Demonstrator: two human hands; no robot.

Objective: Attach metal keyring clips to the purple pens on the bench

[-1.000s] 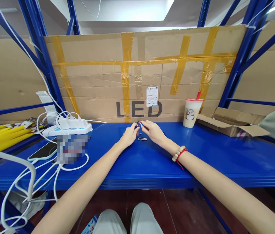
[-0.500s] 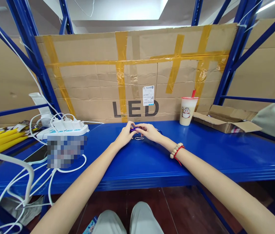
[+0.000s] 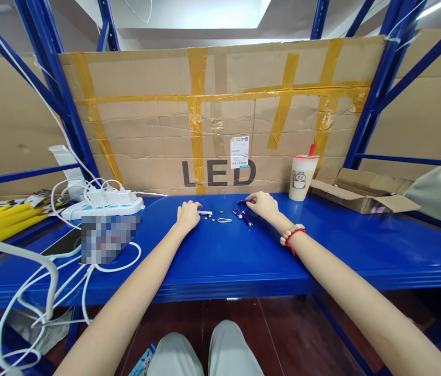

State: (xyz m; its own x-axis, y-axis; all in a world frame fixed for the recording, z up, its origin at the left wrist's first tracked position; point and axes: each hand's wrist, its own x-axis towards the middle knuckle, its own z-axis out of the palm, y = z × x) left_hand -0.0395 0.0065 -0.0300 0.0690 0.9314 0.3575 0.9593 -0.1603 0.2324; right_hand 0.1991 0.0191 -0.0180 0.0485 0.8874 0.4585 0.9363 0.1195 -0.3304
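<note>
My left hand (image 3: pixel 188 215) rests on the blue tabletop (image 3: pixel 220 256), fingers bent around the end of a small silver stick-like piece (image 3: pixel 206 213). My right hand (image 3: pixel 262 204) pinches a slim dark purple piece (image 3: pixel 242 202) at its fingertips; its exact kind is too small to tell. Between the hands lies a silver carabiner clip (image 3: pixel 224 220). Several tiny silver pieces lie near it, one small round one (image 3: pixel 221 211) above the clip. A purple tube (image 3: pixel 247 219) with a small purple loop (image 3: pixel 237 213) beside it lies just below my right hand.
A drink cup (image 3: pixel 304 177) with a red straw stands at the back right, beside an open cardboard box (image 3: pixel 361 190). At left are a white power strip (image 3: pixel 103 209) and tangled white cables (image 3: pixel 54 271). A large cardboard sheet (image 3: pixel 145 141) closes off the back.
My hands were together on a purple piece and have moved apart, left and right. The tube, loop and tiny silver pieces now show on the tabletop between them.
</note>
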